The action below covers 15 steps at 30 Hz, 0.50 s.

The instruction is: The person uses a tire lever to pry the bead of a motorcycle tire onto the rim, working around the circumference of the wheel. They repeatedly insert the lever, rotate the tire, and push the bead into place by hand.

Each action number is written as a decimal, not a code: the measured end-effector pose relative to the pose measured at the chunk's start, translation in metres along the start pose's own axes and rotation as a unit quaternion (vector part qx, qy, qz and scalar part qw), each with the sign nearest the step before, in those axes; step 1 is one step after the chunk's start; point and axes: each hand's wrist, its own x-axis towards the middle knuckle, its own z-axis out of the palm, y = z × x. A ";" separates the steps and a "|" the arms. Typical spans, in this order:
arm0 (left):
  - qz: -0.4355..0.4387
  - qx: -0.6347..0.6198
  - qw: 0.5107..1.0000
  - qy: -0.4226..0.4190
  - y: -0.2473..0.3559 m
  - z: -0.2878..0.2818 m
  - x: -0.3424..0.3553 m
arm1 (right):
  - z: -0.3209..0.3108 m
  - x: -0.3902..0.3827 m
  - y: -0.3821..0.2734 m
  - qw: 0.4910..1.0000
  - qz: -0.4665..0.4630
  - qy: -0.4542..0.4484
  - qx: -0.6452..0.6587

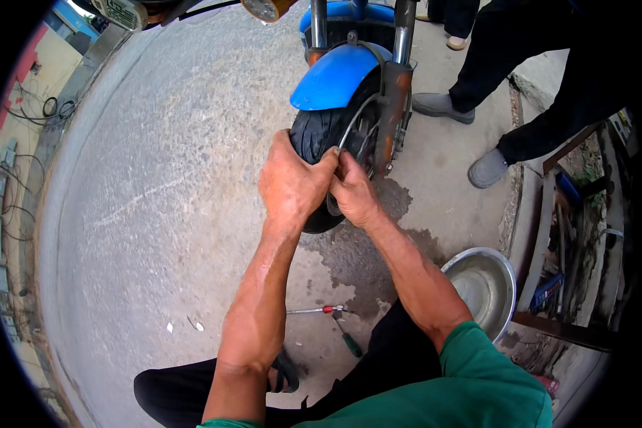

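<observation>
My left hand (292, 177) wraps over the black front tyre (314, 134) of a motorbike, its thumb at the tyre's side by the wheel rim (349, 128). Close beside that thumb, my right hand (354, 190) is closed in a pinch at the rim's edge. What lies between its fingertips is hidden. Above the tyre is a blue mudguard (341, 75), with a rusty fork leg (392, 114) to the right of the wheel.
A red-handled tool (324, 309) and a green-handled screwdriver (351, 345) lie on the ground below my hands. A metal basin (505, 285) stands at right, near a rack of tools (549, 289). A person's shoes (488, 168) are beside the wheel. Wet patches (357, 264) darken the concrete.
</observation>
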 end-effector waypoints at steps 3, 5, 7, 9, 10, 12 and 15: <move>-0.004 0.013 1.000 0.016 -0.009 0.004 0.000 | 0.012 -0.005 -0.003 0.999 0.021 0.027 0.042; 0.004 0.012 0.999 0.032 -0.016 0.008 0.003 | 0.019 -0.005 -0.005 0.996 0.035 0.048 0.072; 0.008 0.004 0.999 0.037 -0.022 0.009 0.004 | 0.023 -0.002 0.000 0.994 0.032 0.059 0.082; -0.014 -0.028 0.999 0.029 -0.028 0.008 0.005 | 0.022 -0.002 0.004 0.995 0.040 0.064 0.059; -0.023 -0.042 0.999 0.025 -0.030 0.008 0.005 | 0.021 -0.003 0.006 0.996 0.049 0.064 0.035; -0.004 -0.070 0.996 0.050 -0.042 0.013 -0.001 | 0.024 -0.002 0.006 0.997 0.038 0.069 -0.006; 0.020 -0.110 0.992 0.057 -0.055 0.018 -0.013 | 0.016 -0.010 0.004 0.994 0.080 0.015 -0.071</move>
